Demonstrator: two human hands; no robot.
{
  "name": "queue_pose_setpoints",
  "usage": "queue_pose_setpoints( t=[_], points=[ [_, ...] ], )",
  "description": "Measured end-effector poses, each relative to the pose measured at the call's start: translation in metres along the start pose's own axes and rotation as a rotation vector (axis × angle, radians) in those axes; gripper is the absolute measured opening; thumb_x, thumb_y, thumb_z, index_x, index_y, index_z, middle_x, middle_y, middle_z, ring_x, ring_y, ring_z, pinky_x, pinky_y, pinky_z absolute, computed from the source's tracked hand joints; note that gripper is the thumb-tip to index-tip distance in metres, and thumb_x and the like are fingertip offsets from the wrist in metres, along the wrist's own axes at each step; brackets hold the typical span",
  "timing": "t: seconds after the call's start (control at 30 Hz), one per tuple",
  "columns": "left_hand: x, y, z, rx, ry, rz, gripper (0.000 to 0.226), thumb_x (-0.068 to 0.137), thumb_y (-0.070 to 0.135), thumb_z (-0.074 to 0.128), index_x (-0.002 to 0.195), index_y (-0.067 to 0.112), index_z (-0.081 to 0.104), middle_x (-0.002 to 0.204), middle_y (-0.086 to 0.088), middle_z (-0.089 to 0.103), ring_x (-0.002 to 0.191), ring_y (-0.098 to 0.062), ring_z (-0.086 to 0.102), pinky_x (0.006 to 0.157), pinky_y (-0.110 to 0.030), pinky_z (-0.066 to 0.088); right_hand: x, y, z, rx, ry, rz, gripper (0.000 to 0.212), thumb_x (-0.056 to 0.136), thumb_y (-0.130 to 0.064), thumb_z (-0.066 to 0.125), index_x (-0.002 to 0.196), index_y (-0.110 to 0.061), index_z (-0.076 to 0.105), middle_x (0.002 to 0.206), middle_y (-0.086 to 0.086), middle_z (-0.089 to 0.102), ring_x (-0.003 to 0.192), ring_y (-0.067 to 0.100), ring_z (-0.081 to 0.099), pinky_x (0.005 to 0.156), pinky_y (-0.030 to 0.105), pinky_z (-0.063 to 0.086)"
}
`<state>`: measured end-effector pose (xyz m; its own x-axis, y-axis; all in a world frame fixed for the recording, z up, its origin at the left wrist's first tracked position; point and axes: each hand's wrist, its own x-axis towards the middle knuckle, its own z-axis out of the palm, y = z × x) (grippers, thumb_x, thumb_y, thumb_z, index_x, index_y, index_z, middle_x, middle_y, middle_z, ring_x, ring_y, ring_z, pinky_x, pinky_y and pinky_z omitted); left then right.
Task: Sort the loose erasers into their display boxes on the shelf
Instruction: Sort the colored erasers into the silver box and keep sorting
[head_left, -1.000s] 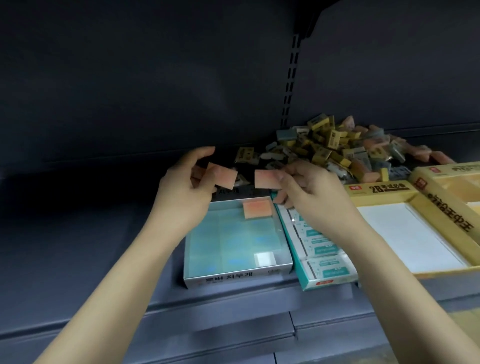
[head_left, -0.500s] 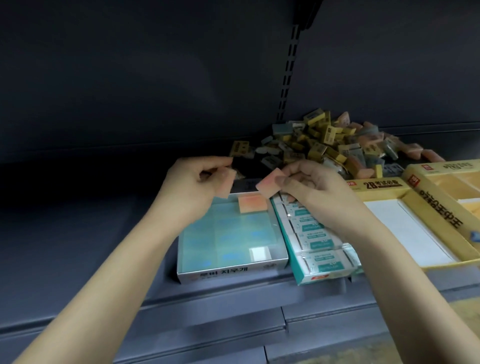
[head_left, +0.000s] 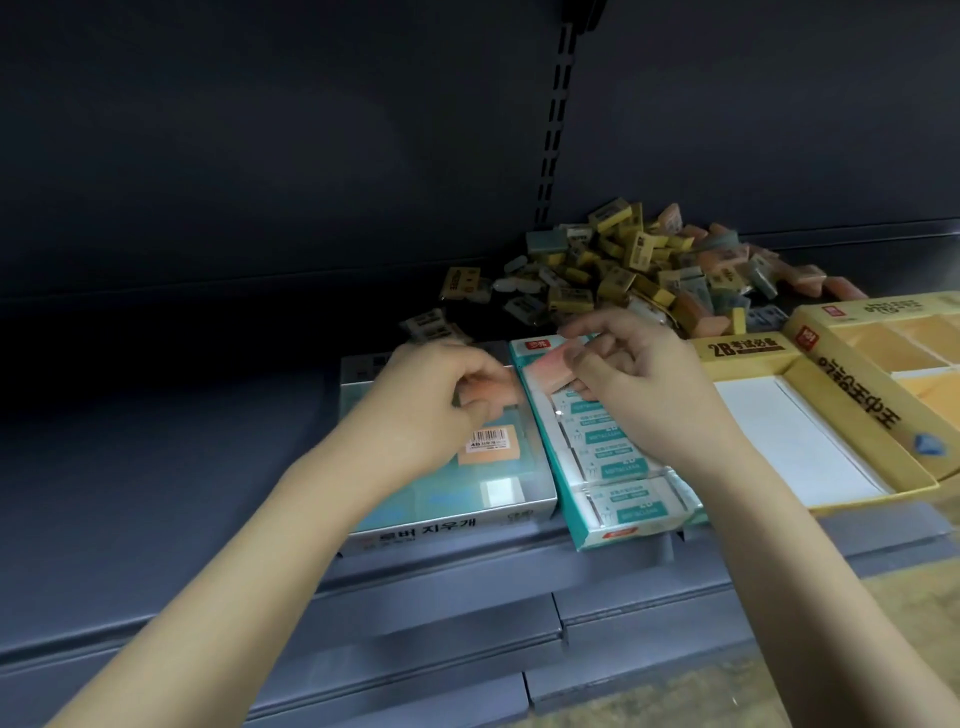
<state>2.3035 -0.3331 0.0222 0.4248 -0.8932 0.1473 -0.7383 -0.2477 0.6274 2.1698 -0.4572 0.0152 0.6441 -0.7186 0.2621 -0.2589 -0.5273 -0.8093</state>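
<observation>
Two pink erasers are in hand: our left hand (head_left: 441, 395) pinches one (head_left: 491, 397) over the silver display box (head_left: 519, 512); our right hand (head_left: 631, 374) pinches another (head_left: 545, 370) above the teal box (head_left: 613, 535); we should lay each flat beside the pink eraser already inside (head_left: 491, 446), edges aligned; the loose pile (head_left: 649, 275) waits behind on the shelf (head_left: 156, 493).

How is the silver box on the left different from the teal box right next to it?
The silver box is wide and nearly bare, with one orange eraser lying flat in it; the teal box is narrow and packed with a row of white wrapped erasers. The silver box's front has Korean lettering; the teal box's front has a small red logo. The left hand is over the silver box, the right hand over the teal one. Both sit at the shelf's front edge, side by side.
</observation>
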Motion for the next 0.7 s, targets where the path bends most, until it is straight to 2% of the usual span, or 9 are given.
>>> queue_pose_setpoints(
  t=[0.07, 0.17, 0.23, 0.3, 0.4, 0.47, 0.53, 0.63, 0.7],
  points=[
    [-0.003, -0.003, -0.008, 0.053, -0.019, 0.033, 0.023, 0.077, 0.022, 0.074, 0.099, 0.022, 0.070, 0.101, 0.008, 0.064, 0.092, -0.005, 0.055, 0.071, -0.008, 0.036, -0.002, 0.002, -0.002, -0.020, 0.001, 0.003, 0.016, 0.090, -0.022, 0.060, 0.087, -0.038, 0.058, 0.073, 0.000, 0.064, 0.073, 0.017, 0.064, 0.073, 0.038, 0.053],
    [-0.010, -0.009, -0.021, 0.126, -0.170, 0.060, 0.028, 0.067, 0.032, 0.080, 0.092, 0.027, 0.068, 0.097, 0.013, 0.061, 0.093, -0.003, 0.052, 0.076, -0.003, 0.034, -0.004, 0.004, -0.003, -0.048, 0.008, 0.002, 0.009, 0.089, -0.023, 0.060, 0.092, -0.031, 0.061, 0.071, -0.007, 0.059, 0.066, 0.007, 0.057, 0.066, 0.027, 0.046],
    [-0.013, -0.011, -0.023, 0.161, -0.253, 0.084, 0.031, 0.065, 0.033, 0.081, 0.093, 0.029, 0.067, 0.096, 0.015, 0.060, 0.092, -0.002, 0.053, 0.081, -0.007, 0.036, -0.005, 0.006, -0.003, -0.064, 0.022, -0.007, 0.008, 0.089, -0.022, 0.061, 0.093, -0.028, 0.061, 0.072, -0.005, 0.059, 0.064, 0.006, 0.053, 0.062, 0.021, 0.043],
    [-0.015, -0.012, -0.019, 0.166, -0.274, 0.103, 0.031, 0.068, 0.029, 0.080, 0.097, 0.026, 0.068, 0.094, 0.015, 0.060, 0.089, -0.003, 0.054, 0.080, -0.008, 0.038, -0.005, 0.007, -0.003, -0.070, 0.029, -0.019, 0.008, 0.087, -0.020, 0.065, 0.092, -0.026, 0.062, 0.074, 0.001, 0.060, 0.063, 0.005, 0.051, 0.059, 0.017, 0.040],
    [-0.015, -0.012, -0.016, 0.106, -0.208, 0.090, 0.018, 0.079, 0.023, 0.072, 0.096, 0.021, 0.072, 0.091, 0.012, 0.067, 0.083, -0.001, 0.059, 0.078, -0.011, 0.042, -0.006, 0.008, -0.003, -0.057, 0.023, -0.014, 0.011, 0.084, -0.020, 0.069, 0.091, -0.025, 0.062, 0.078, 0.005, 0.062, 0.065, 0.010, 0.051, 0.061, 0.019, 0.042],
    [-0.013, -0.012, -0.015, 0.064, -0.151, 0.049, 0.011, 0.085, 0.022, 0.065, 0.092, 0.023, 0.074, 0.086, 0.015, 0.069, 0.080, 0.007, 0.059, 0.070, -0.002, 0.038, -0.005, 0.009, -0.004, -0.041, 0.021, -0.007, 0.012, 0.083, -0.021, 0.071, 0.090, -0.025, 0.062, 0.079, 0.003, 0.062, 0.064, 0.008, 0.050, 0.059, 0.015, 0.041],
    [-0.010, -0.011, -0.012, 0.054, -0.109, 0.013, 0.009, 0.086, 0.022, 0.064, 0.084, 0.025, 0.072, 0.080, 0.013, 0.068, 0.074, 0.003, 0.058, 0.065, -0.001, 0.037, -0.004, 0.010, -0.004, -0.038, 0.017, 0.000, 0.013, 0.082, -0.021, 0.071, 0.089, -0.025, 0.061, 0.080, -0.001, 0.061, 0.065, 0.006, 0.049, 0.060, 0.012, 0.041],
    [-0.006, -0.011, -0.005, 0.057, -0.029, -0.038, 0.010, 0.083, 0.023, 0.068, 0.073, 0.024, 0.066, 0.070, 0.010, 0.062, 0.064, -0.003, 0.055, 0.061, -0.008, 0.041, -0.004, 0.009, -0.004, -0.057, 0.016, -0.006, 0.013, 0.083, -0.022, 0.070, 0.091, -0.024, 0.061, 0.079, -0.003, 0.061, 0.065, 0.005, 0.050, 0.060, 0.012, 0.040],
    [-0.005, -0.012, 0.000, 0.083, 0.049, -0.059, 0.008, 0.083, 0.021, 0.068, 0.075, 0.021, 0.066, 0.068, 0.010, 0.061, 0.062, -0.005, 0.055, 0.067, -0.020, 0.048, -0.005, 0.009, -0.004, -0.102, 0.018, -0.024, 0.012, 0.083, -0.021, 0.070, 0.092, -0.024, 0.062, 0.078, -0.005, 0.061, 0.068, 0.006, 0.052, 0.058, 0.010, 0.038]
  ],
)
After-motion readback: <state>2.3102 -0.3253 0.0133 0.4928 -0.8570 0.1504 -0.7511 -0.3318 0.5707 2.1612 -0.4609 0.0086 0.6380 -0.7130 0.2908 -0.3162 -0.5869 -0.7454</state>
